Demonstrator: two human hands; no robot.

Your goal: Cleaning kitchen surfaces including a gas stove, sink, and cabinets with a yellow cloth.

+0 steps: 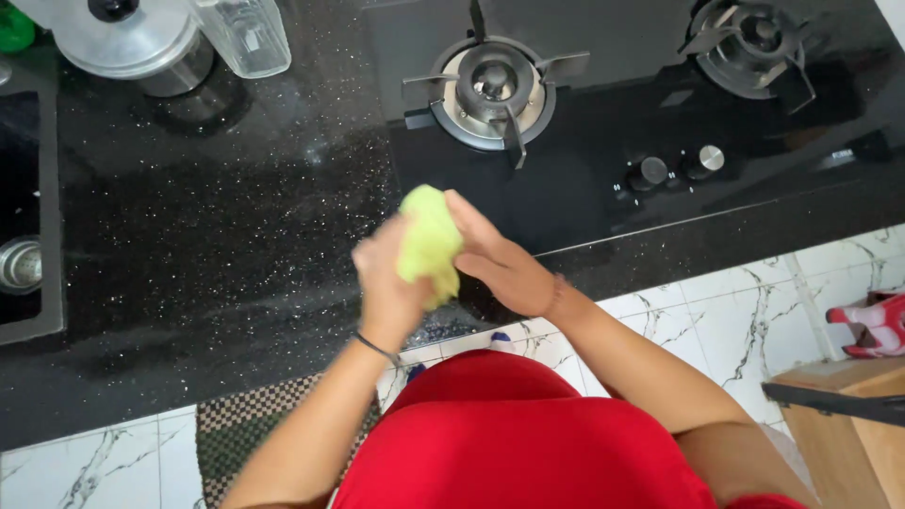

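A light green cloth (429, 240) is bunched between both my hands above the front edge of the black speckled counter (217, 236). My left hand (385, 283) grips it from the left and below. My right hand (500, 259) presses against its right side, fingers wrapped over the cloth. Both hands hover just in front of the black glass gas hob (584, 188), below its left burner (495, 90). A thin bracelet circles my left wrist.
A second burner (754, 42) and two knobs (674, 168) sit on the hob's right. A steel lidded pot (132, 42) and a clear jug (247, 33) stand at the back left. A sink (24, 217) lies at the far left. A woven mat (250, 429) covers the marble floor.
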